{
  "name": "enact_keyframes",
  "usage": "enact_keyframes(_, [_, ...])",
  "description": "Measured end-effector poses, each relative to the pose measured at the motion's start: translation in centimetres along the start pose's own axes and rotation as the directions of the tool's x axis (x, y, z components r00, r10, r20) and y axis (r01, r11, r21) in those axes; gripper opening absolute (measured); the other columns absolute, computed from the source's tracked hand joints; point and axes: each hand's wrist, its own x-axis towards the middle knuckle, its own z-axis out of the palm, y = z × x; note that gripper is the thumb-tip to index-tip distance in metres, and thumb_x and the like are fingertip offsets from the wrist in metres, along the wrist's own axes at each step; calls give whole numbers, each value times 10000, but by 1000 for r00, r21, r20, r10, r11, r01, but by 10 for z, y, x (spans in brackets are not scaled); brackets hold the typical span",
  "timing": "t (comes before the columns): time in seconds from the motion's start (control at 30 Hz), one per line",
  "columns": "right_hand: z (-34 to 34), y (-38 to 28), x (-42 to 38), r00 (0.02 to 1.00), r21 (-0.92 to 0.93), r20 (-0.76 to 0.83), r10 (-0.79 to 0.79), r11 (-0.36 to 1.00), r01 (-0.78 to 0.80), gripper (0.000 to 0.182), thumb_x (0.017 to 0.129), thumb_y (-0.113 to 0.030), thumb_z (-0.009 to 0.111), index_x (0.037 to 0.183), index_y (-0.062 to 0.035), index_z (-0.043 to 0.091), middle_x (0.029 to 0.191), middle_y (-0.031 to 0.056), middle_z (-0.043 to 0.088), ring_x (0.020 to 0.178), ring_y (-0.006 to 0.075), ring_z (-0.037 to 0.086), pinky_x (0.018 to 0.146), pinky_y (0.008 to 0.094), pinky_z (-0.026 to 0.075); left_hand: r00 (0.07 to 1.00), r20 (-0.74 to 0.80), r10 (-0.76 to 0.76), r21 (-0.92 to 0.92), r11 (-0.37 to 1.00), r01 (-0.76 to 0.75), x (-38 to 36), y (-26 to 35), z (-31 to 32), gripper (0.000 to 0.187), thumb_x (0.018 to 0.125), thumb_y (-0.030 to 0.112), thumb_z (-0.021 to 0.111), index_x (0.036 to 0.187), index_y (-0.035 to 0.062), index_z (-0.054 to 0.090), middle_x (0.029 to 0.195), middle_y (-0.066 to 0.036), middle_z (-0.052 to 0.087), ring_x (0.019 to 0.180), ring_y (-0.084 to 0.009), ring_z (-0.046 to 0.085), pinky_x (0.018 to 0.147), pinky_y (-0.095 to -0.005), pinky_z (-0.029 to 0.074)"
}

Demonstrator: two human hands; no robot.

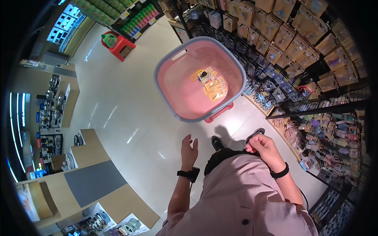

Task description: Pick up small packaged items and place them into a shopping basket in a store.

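My left hand (189,150) hangs over the floor with its fingers apart and nothing between them. My right hand (261,146) is beside my waist, its fingers curled together; whether something small is in it I cannot make out. In front of me stands a pink basket with a grey rim (159,88), out of reach of both hands as they are. Several carded packets (216,89) lie on its bottom, next to a yellow looped item (195,76) and a small black item (204,74).
Racks of hanging packets (283,37) run along the right, with hair accessories (330,137) lower down. A red stool (118,50) holding a green item stands at the back left. Display counters (94,183) line the left side. My shoes (216,143) are below me.
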Motion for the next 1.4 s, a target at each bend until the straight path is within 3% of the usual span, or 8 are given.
enact_keyframes(0.3, [31, 8, 18, 1000, -59, 30, 3, 998, -1, 247, 1007, -252, 617, 946, -13, 635, 863, 16, 680, 756, 64, 615, 655, 216, 499, 999, 42, 32, -191, 981, -23, 32, -30, -7, 421, 993, 213, 611, 1302, -58, 522, 1221, -212, 611, 948, -264, 657, 842, -354, 525])
enact_keyframes(0.63, [-7, 9, 70, 996, -62, 90, 5, 998, 0, 240, 1001, -240, 594, 996, -11, 665, 913, 39, 696, 787, 92, 657, 720, 243, 539, 985, 136, -107, 10, 994, 106, 8, 0, 18, 471, 964, 255, 622, 1295, -68, 528, 1138, -213, 653, 964, -300, 670, 841, -394, 538])
enact_keyframes(0.8, [-26, 3, 106, 994, -95, 89, 59, 994, -50, 368, 988, -369, 611, 949, -5, 651, 879, 42, 647, 768, 117, 657, 700, 263, 559, 979, 161, -124, 149, 984, 100, 17, 0, 20, 467, 958, 247, 634, 1286, -69, 530, 1091, -202, 666, 933, -285, 665, 820, -380, 538])
enact_keyframes(0.97, [-50, -1, 138, 993, 46, 105, 47, 998, -52, 391, 991, -401, 602, 1026, -13, 619, 931, 41, 650, 805, 129, 675, 728, 278, 564, 930, 228, -289, 82, 957, 277, 25, 61, 17, 450, 965, 222, 634, 1300, -54, 516, 1083, -164, 664, 925, -233, 649, 811, -355, 524])
enact_keyframes(1.13, [-65, 4, 170, 993, 180, 87, 85, 979, -100, 359, 967, -365, 639, 1100, -31, 638, 983, 40, 672, 807, 132, 673, 713, 271, 552, 946, 221, -237, 84, 971, 224, 35, 70, 22, 458, 981, 222, 621, 1332, -47, 501, 1130, -173, 649, 941, -233, 648, 808, -351, 526])
enact_keyframes(1.27, [-64, -31, 167, 985, 124, 146, 88, 987, -106, 387, 1002, -366, 578, 1207, -40, 607, 1088, 54, 658, 892, 133, 673, 815, 278, 535, 973, 82, -217, 52, 976, 214, 47, 69, 7, 469, 977, 202, 632, 1335, -66, 493, 1238, -214, 603, 1011, -289, 655, 856, -382, 540])
enact_keyframes(1.33, [-62, -33, 166, 985, 116, 136, 107, 986, -123, 366, 1003, -357, 576, 1175, -36, 612, 1074, 65, 662, 885, 148, 678, 817, 292, 540, 961, -119, -251, 13, 967, 254, 59, 62, -5, 454, 964, 169, 642, 1323, -67, 494, 1247, -215, 579, 1089, -303, 620, 903, -393, 524])
enact_keyframes(1.4, [-61, -6, 177, 983, 148, 65, 174, 972, -182, 280, 1019, -280, 558, 1142, -37, 622, 1024, 62, 673, 865, 147, 680, 789, 284, 545, 920, -382, -92, 48, 992, 120, 74, 65, -22, 428, 959, 143, 636, 1313, -58, 501, 1257, -210, 567, 1138, -317, 587, 936, -408, 506])
